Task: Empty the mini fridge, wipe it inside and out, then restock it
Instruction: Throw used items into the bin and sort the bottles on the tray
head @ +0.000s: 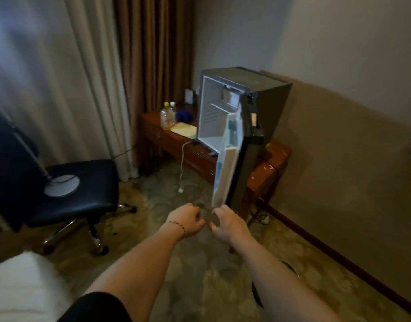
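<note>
Mini fridge (265, 89) sits on a wooden desk (200, 156) at far centre, against the beige wall. Fridge door (237, 163) is swung wide open toward the camera, white inner liner facing left. Interior looks white and bare, with one shelf visible near the top.

On the desk left of the fridge: two clear bottles (167, 116), one yellow-capped and one white-capped, a blue object (184, 116) too blurred to identify, and a pale yellow cloth (183, 129) lying flat just beside the fridge base. White cable (182, 168) hangs off the desk front down to the carpet.

Left hand (187, 219), with a thin bracelet at the wrist, has its fingers curled in and holds nothing visible. Right hand (227, 223) has fingers loosely bent and slightly spread, near the door's lower corner; contact cannot be told. The hands are near each other, apart.

Black office chair (72, 182) at left, with a round white lamp base (61, 185) on its seat.
</note>
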Demonstrator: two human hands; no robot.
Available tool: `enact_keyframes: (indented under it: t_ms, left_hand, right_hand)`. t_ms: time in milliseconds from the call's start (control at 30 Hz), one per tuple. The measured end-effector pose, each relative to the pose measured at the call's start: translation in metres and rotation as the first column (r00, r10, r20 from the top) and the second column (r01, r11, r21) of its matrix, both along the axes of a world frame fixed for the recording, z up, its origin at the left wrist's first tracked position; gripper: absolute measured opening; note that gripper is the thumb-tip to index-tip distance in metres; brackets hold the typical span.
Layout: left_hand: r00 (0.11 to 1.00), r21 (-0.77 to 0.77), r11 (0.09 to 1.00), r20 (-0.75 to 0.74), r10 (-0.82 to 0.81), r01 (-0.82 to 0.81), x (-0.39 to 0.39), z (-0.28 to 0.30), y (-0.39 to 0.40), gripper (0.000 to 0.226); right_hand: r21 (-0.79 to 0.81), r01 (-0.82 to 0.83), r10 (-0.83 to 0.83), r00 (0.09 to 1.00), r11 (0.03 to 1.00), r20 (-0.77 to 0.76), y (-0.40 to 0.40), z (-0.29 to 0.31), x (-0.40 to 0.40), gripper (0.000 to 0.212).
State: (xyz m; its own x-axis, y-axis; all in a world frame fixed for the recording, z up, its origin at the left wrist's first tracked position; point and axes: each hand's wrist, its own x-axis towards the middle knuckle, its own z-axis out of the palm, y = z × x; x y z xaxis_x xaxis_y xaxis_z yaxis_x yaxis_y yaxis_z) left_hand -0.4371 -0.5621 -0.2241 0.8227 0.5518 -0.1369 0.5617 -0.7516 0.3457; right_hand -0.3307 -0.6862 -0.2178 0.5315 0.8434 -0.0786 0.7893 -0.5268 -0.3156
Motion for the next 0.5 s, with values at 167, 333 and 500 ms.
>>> enact_keyframes:
  t_ms: [167,333,500]
  left_hand:
    - [0.997,0.046,0.996,0.021,0.071,-0.072,-0.035,0.012,0.1,0.034]
    - [0.993,0.073,0.992,0.048,0.103,-0.107,-0.053,0.016,0.193,0.029]
    - [0.993,0.055,0.994,0.074,0.092,-0.096,-0.034,0.019,0.268,0.028]
  right_hand:
    - [0.012,0.027,-0.027,1.0,1.0,0.001,0.102,0.012,-0.018,0.033]
    - [0.076,0.029,-0.027,0.999,0.997,-0.034,0.182,0.021,-0.029,0.032]
    - [0.079,0.021,-0.02,1.0,0.997,-0.009,0.251,0.03,-0.011,0.038]
